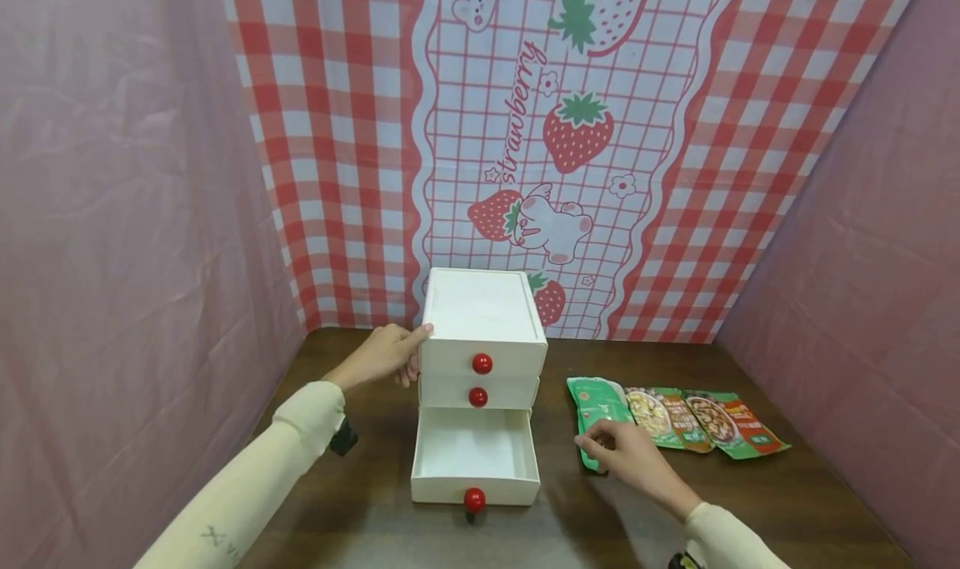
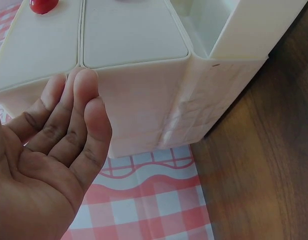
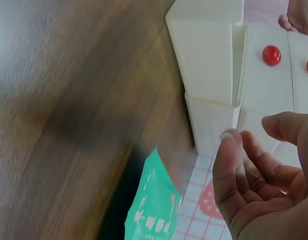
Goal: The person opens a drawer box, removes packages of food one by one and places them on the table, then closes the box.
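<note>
A white cabinet [image 1: 483,306] with three drawers and round red knobs stands on the table. Its bottom drawer [image 1: 476,456] is pulled out and holds nothing; the two upper drawers are closed. My left hand [image 1: 386,356] is at the cabinet's upper left, thumb by the top edge and the other fingers, nearly straight in the left wrist view, against its side. To the right, my right hand [image 1: 626,456] hovers with loosely bent fingers and nothing between them. Just beyond it lies a green packet [image 1: 600,398], partly hidden by that hand in the head view.
Two more food packets lie right of the green one: one brown-green [image 1: 671,419], one red-green [image 1: 735,423]. Behind the dark wooden table [image 1: 375,486] hangs a red checked strawberry cloth [image 1: 345,177]. Pink curtains [image 1: 135,261] border both sides.
</note>
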The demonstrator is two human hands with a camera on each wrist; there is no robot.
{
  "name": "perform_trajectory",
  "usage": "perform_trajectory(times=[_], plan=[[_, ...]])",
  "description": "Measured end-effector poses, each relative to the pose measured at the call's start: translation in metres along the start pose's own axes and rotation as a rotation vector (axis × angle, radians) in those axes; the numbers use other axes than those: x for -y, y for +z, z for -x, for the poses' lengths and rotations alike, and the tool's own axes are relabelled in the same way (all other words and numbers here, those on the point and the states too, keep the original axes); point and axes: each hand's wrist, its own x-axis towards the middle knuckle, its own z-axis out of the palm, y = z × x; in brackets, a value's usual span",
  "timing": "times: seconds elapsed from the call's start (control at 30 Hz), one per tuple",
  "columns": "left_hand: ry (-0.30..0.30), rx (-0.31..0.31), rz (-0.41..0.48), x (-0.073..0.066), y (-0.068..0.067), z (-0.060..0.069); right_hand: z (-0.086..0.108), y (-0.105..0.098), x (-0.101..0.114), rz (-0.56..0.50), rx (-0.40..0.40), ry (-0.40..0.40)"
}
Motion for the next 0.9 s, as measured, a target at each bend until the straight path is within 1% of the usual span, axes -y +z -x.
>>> perform_trajectory(times=[0.27,0.37,0.47,0.7,0.9], plan=[[-0.004,-0.002,-0.002,0.000,0.000,-0.001,0.002,0.012,0.010,0.009,0.012,-0.008],[-0.004,-0.004,-0.001,0.001,0.000,-0.001,0.003,0.016,0.015,0.045,0.008,-0.029],[-0.004,-0.003,0.003,0.003,0.001,-0.002,0.004,0.020,0.019,0.054,0.015,-0.053],[-0.014,-0.006,0.008,0.003,0.002,-0.003,0.006,0.032,0.025,-0.047,0.101,-0.046],[-0.013,-0.008,-0.002,0.002,0.002,-0.002,0.006,0.041,0.030,-0.074,0.152,-0.047]])
